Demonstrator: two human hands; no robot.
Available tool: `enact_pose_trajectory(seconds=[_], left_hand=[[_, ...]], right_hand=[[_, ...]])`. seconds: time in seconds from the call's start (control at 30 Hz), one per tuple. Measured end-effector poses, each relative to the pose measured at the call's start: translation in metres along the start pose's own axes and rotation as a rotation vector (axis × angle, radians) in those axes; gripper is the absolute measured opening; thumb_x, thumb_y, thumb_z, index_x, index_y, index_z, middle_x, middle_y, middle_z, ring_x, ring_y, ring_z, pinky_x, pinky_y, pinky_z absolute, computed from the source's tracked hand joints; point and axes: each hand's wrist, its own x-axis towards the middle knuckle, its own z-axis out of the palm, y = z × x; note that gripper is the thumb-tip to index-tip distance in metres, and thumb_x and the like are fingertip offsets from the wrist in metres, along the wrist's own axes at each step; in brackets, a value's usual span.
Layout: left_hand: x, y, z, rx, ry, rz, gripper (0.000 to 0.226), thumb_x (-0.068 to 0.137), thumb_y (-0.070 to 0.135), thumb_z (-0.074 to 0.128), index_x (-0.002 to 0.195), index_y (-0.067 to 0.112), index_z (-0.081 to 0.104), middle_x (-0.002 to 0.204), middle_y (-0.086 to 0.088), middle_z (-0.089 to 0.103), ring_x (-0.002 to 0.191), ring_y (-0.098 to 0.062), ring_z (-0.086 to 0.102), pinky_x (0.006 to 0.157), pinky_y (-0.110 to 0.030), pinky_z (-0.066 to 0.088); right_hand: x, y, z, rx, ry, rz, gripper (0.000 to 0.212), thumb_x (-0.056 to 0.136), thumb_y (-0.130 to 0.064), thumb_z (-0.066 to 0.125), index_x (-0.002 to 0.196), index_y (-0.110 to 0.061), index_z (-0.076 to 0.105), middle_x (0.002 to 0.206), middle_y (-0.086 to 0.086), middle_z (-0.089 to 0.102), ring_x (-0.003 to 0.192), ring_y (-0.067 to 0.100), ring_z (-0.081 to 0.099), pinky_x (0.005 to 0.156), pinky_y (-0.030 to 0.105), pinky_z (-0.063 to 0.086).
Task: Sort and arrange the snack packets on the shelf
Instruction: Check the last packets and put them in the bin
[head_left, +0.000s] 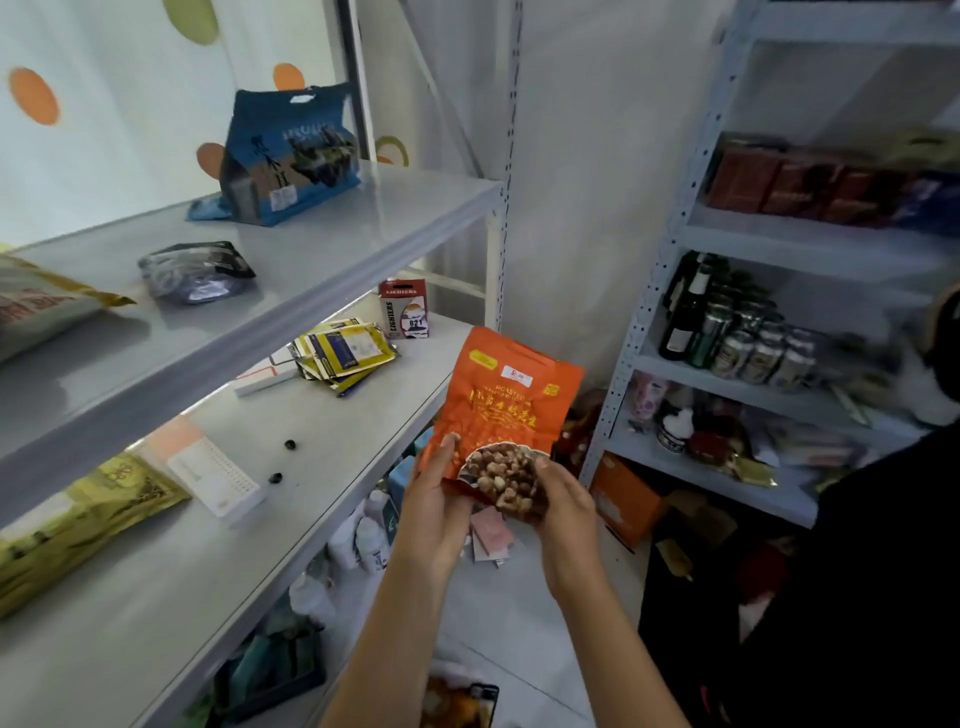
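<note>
While both hands — left hand (434, 512), right hand (566, 512) — pinch the orange packet (506, 410): yellow sachets (343, 356), lighter box (404, 309) nearby.

Bright, even light; right edge blurred, wide-angle warp.

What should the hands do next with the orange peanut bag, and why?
Probably carry the orange peanut bag left and lay it on the middle shelf. Both the left hand and the right hand grip its bottom edge in the air, off the shelf, and there is bare space beside the yellow packets.
</note>
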Motion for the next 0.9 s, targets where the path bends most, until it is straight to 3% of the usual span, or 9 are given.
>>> enact_pose_trajectory(seconds=[0.1,0.27,0.43,0.5,0.57,0.7,0.83,0.9], left_hand=[[-0.004,0.001,0.002,0.052,-0.031,0.012,0.048,0.091,0.021,0.062,0.136,0.007,0.049,0.13,-0.021,0.059,0.12,-0.034,0.059,0.088,-0.044,0.054],[-0.007,0.006,0.011,0.127,-0.055,0.014,0.046,0.092,0.018,0.06,0.133,0.001,0.047,0.129,-0.021,0.06,0.119,-0.034,0.059,0.091,-0.044,0.055],[-0.009,0.012,0.009,0.403,-0.077,0.087,0.042,0.086,0.015,0.068,0.123,0.002,0.054,0.117,-0.018,0.067,0.101,-0.029,0.069,0.076,-0.038,0.059],[-0.007,0.013,0.003,0.534,-0.046,0.12,0.043,0.077,0.017,0.078,0.115,0.007,0.06,0.111,-0.015,0.07,0.096,-0.025,0.071,0.077,-0.039,0.06],[-0.003,0.015,-0.005,0.653,-0.023,0.174,0.043,0.068,0.031,0.087,0.104,0.019,0.067,0.102,-0.004,0.074,0.093,-0.021,0.072,0.079,-0.041,0.06],[-0.003,0.016,-0.011,0.77,0.028,0.275,0.025,0.074,0.035,0.079,0.095,0.029,0.066,0.09,0.009,0.074,0.084,-0.006,0.071,0.074,-0.026,0.058],[0.0,0.011,-0.01,0.772,0.114,0.356,0.045,0.079,0.03,0.078,0.116,0.032,0.053,0.112,0.009,0.061,0.099,-0.004,0.062,0.072,-0.023,0.057],[0.005,0.007,-0.012,0.801,0.141,0.42,0.042,0.081,0.029,0.077,0.115,0.036,0.052,0.118,0.007,0.056,0.105,-0.008,0.06,0.071,-0.024,0.057]], right_hand=[[-0.001,-0.004,-0.007,-0.049,-0.052,-0.049,0.011,0.093,-0.015,0.064,0.099,-0.011,0.072,0.099,0.009,0.075,0.094,0.024,0.071,0.07,0.029,0.057],[0.001,-0.01,-0.012,-0.019,-0.097,-0.054,0.02,0.091,-0.011,0.066,0.11,-0.01,0.068,0.104,0.012,0.075,0.096,0.026,0.072,0.074,0.032,0.058],[0.005,-0.015,-0.014,0.023,-0.163,-0.038,0.038,0.081,-0.007,0.075,0.117,-0.011,0.064,0.108,0.012,0.073,0.1,0.027,0.071,0.078,0.037,0.058],[0.007,-0.015,-0.014,0.008,-0.18,-0.047,0.04,0.08,-0.004,0.075,0.118,-0.009,0.063,0.108,0.014,0.073,0.098,0.028,0.071,0.073,0.035,0.058],[0.01,-0.013,-0.012,-0.016,-0.196,-0.063,0.039,0.08,-0.002,0.075,0.117,-0.008,0.063,0.107,0.014,0.073,0.096,0.028,0.072,0.072,0.034,0.058],[0.012,-0.007,-0.005,-0.049,-0.198,-0.082,0.035,0.081,-0.003,0.075,0.114,-0.01,0.065,0.104,0.013,0.074,0.096,0.029,0.072,0.074,0.036,0.058],[0.014,-0.006,0.0,-0.005,-0.186,-0.047,0.026,0.088,-0.01,0.069,0.114,-0.012,0.066,0.104,0.012,0.074,0.095,0.025,0.072,0.072,0.033,0.058],[0.014,-0.009,0.003,0.06,-0.219,0.015,0.025,0.095,-0.022,0.06,0.118,-0.012,0.066,0.108,0.011,0.074,0.095,0.022,0.072,0.073,0.031,0.057]])
